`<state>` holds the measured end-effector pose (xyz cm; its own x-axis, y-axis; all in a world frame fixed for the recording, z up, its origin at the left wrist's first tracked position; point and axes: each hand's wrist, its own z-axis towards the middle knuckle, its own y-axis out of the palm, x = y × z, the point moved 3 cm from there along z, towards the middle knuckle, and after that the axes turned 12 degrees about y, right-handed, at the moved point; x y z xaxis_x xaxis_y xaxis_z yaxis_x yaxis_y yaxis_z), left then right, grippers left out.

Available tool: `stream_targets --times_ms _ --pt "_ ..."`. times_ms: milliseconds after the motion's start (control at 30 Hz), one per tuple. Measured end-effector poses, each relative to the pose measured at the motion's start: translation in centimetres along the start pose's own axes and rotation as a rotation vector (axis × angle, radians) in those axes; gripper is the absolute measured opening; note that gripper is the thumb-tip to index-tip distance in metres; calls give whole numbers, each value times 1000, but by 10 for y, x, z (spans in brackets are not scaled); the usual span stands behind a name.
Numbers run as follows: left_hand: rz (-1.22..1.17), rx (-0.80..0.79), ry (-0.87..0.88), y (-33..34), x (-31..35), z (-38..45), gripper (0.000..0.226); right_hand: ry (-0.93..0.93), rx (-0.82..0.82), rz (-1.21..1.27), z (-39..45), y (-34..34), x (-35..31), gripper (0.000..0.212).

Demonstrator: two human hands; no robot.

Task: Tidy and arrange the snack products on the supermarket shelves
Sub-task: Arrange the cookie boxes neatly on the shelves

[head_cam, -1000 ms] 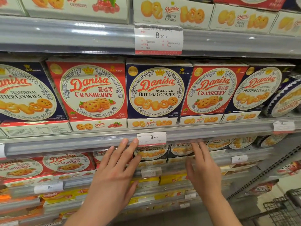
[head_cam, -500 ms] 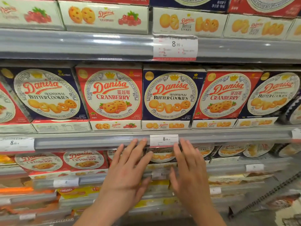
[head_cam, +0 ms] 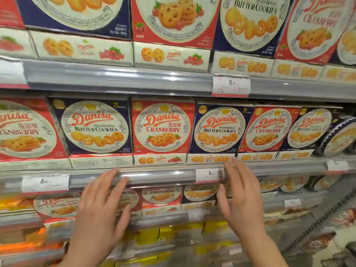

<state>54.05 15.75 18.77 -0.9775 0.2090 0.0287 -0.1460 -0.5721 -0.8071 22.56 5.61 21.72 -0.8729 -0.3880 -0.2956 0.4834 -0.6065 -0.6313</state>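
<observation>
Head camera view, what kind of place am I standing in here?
Most likely a supermarket biscuit aisle: stacked metal shelves packed with Danisa cookie boxes, and price tags clipped to the shelf edges.

My left hand point(head_cam: 98, 205) and right hand point(head_cam: 240, 199) smear with motion blur, so I cannot tell whether my fingers point(head_cam: 234, 168) touch the shelf rail point(head_cam: 154, 176). The price tag point(head_cam: 207, 175) is unreadable, the top-row boxes point(head_cam: 173, 18) are cropped, and the lower shelves point(head_cam: 163, 237) dissolve into blur.
</observation>
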Motion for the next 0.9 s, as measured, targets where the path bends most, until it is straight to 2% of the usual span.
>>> stream_targets --times_ms 100,200,333,400,533,733,900 --pt "11 -25 0 3 -15 -10 67 -52 101 -28 38 -27 -25 53" --pt "38 -76 81 9 -26 -18 70 -76 132 -144 73 -44 -42 59" --pt "42 -139 114 16 -37 -20 73 -64 97 -294 102 -48 -52 66" --pt "63 -114 132 16 -38 -20 68 -32 55 -366 113 -46 -55 72" --pt "65 -88 158 15 -39 -21 79 11 -21 -486 130 -48 -62 74" --pt "39 -100 177 23 -42 -24 75 -17 15 -381 123 -75 -65 62" --pt "17 -108 158 18 -41 -27 78 -109 23 -296 107 -107 -60 64"
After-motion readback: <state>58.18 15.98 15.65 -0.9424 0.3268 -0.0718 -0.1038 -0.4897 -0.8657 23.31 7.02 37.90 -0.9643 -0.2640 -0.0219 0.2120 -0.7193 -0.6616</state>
